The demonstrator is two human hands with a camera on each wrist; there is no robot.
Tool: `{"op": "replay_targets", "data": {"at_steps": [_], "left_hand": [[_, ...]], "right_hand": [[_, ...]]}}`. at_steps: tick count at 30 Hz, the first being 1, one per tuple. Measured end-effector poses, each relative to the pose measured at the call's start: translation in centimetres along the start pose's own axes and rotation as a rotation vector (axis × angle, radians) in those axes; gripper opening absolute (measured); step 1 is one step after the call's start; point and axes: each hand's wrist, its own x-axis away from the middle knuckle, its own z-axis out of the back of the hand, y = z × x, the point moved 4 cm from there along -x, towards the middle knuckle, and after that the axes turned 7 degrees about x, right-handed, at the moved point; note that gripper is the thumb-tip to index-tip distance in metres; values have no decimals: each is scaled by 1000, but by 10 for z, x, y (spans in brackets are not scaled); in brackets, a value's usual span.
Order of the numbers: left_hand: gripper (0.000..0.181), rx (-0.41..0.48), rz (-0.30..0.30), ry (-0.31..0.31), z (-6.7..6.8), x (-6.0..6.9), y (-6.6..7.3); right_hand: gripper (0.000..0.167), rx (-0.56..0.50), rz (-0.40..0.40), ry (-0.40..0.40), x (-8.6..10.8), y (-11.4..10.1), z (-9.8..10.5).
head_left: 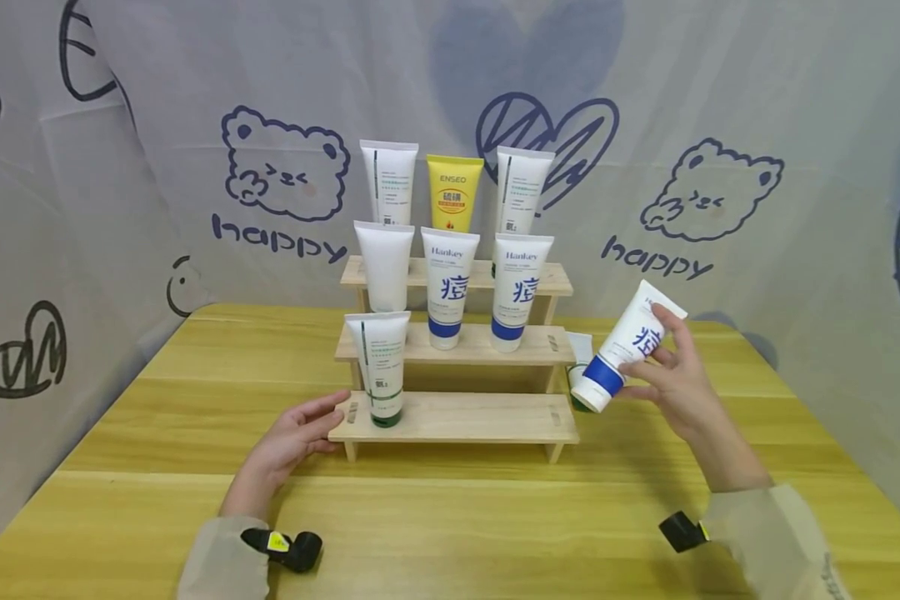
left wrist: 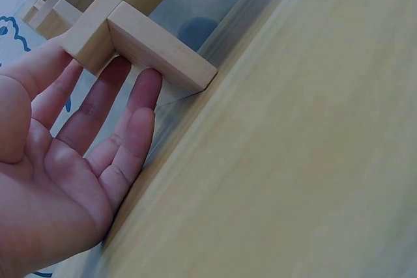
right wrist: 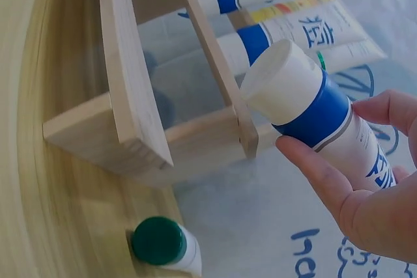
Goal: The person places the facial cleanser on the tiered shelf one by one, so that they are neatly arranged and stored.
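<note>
A three-step wooden display stand (head_left: 457, 421) stands on the table. My left hand (head_left: 292, 437) holds the left end of its lowest step; in the left wrist view the fingers (left wrist: 91, 112) bend in under the board, beside its leg (left wrist: 163, 47). Off the stand's right side, my right hand (head_left: 671, 375) grips a white squeeze tube (head_left: 624, 346) with a blue band, tilted with its cap end low and toward the stand. The right wrist view shows thumb and fingers around the tube (right wrist: 319, 118). A white tube with a green cap (head_left: 381, 367) stands at the left of the lowest step.
On the middle step stand a plain white tube (head_left: 385, 267) and two blue-banded tubes (head_left: 447, 283). Above them are a yellow tube (head_left: 453, 187) and two white tubes (head_left: 390, 179). Another green-capped tube (right wrist: 159, 241) is on the table right of the stand. A printed curtain (head_left: 412, 75) hangs behind.
</note>
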Motion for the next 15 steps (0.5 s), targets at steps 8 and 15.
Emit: {"op": "replay_targets", "data": {"at_steps": [8,15], "left_hand": [[54,0,-1,-3,1,-1,-1],[54,4,-11,-5,1,-1,-1]], "right_hand": [[83,-2,45,-14,1,-7,-24],[83,44,125,10,0,-5,-45]]}}
